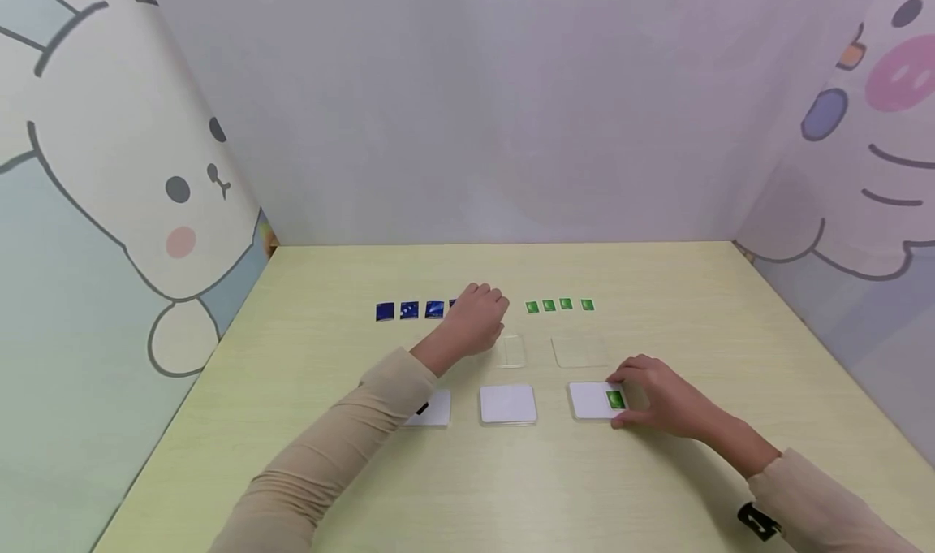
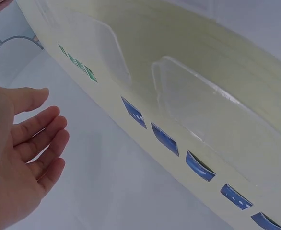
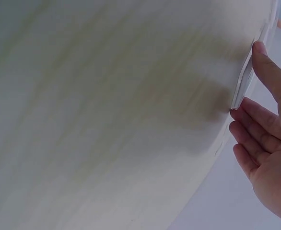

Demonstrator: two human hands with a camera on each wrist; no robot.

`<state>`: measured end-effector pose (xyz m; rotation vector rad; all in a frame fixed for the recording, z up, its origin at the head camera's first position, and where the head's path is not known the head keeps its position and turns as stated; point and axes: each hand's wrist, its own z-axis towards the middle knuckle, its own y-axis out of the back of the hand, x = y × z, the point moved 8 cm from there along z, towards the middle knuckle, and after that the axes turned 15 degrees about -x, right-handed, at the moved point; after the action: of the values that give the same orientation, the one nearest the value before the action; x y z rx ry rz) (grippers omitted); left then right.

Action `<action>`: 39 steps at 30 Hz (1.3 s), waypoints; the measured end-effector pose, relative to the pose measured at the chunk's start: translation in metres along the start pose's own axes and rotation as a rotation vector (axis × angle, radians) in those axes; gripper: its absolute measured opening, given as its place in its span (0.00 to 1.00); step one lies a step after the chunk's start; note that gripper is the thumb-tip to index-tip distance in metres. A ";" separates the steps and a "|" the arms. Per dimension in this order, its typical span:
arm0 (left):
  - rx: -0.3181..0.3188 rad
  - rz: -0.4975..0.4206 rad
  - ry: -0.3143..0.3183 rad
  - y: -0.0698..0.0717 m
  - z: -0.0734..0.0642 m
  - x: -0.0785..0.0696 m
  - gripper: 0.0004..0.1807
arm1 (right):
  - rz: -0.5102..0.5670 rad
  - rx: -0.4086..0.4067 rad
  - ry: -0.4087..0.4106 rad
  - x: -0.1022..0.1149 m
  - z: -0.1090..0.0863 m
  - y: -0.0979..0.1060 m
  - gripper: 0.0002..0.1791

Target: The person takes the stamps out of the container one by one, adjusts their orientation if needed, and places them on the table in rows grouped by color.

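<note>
My left hand (image 1: 475, 319) hovers at the right end of a row of small blue picture squares (image 1: 409, 310), partly covering it. Its fingers are loosely bent with nothing between them, as the left wrist view of the hand (image 2: 30, 143) shows. My right hand (image 1: 661, 395) grips a thin stack of white cards (image 1: 590, 401) by its opposite edges, thumb at the near side. A small green picture square (image 1: 615, 399) lies at that stack's right end. In the right wrist view, the thumb and fingertips of the hand (image 3: 270, 139) meet the stack's edges.
Several green squares (image 1: 549, 305) form a row at the back right. Clear plastic lids (image 1: 579, 352) lie behind the white stacks. Another white card stack (image 1: 507, 404) is in the middle; a third stack (image 1: 438, 411) is partly hidden by the left sleeve.
</note>
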<state>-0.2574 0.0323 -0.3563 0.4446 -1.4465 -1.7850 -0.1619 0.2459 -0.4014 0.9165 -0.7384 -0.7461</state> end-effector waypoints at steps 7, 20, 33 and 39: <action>-0.016 0.007 -0.022 -0.003 0.000 -0.008 0.19 | 0.003 0.010 -0.013 0.000 0.000 0.000 0.27; 0.010 0.009 -0.042 -0.006 0.005 -0.023 0.19 | -0.023 0.010 -0.013 0.002 0.000 0.000 0.26; -0.008 0.027 -0.066 -0.006 0.008 -0.037 0.19 | -0.010 -0.012 0.000 0.001 0.001 0.001 0.27; -0.024 0.018 -0.074 -0.005 0.010 -0.043 0.18 | -0.017 0.034 -0.042 -0.003 0.002 -0.002 0.27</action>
<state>-0.2387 0.0714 -0.3667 0.3554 -1.4734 -1.8190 -0.1650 0.2470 -0.4028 0.9415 -0.7830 -0.7709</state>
